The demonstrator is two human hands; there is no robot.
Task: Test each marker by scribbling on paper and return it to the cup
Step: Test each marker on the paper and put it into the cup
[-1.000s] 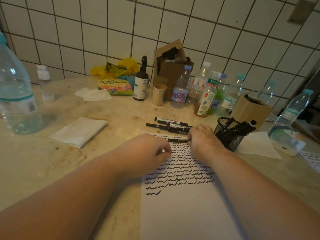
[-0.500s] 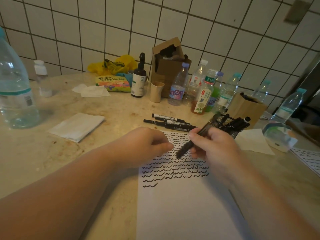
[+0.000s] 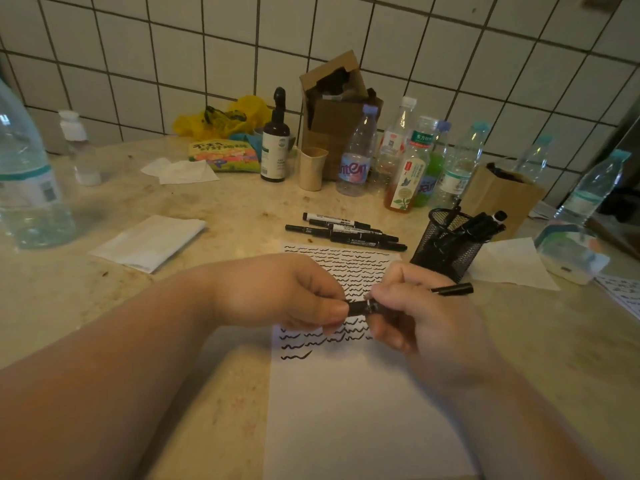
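Note:
A black marker [image 3: 450, 289] lies level above the paper, held by both hands. My right hand [image 3: 422, 327] grips its barrel, and the far end sticks out to the right. My left hand [image 3: 298, 292] pinches the cap end between thumb and fingers. Below them is a white sheet of paper [image 3: 346, 410] with rows of black scribbles across its upper half. Several more black markers [image 3: 346, 232] lie side by side just beyond the sheet. A black mesh cup [image 3: 446, 244] with markers in it stands to the right of the paper's top edge.
Plastic bottles [image 3: 405, 168], a brown dropper bottle [image 3: 275, 147], a small beige cup [image 3: 311, 168] and cardboard boxes [image 3: 336, 112] line the tiled wall. A large water bottle [image 3: 27, 188] stands far left, a folded napkin [image 3: 149, 242] near it. White tissue [image 3: 512, 263] lies right of the mesh cup.
My right hand picked a marker up from the row beyond the paper and brought it toward me. My left hand has closed on the marker's cap end.

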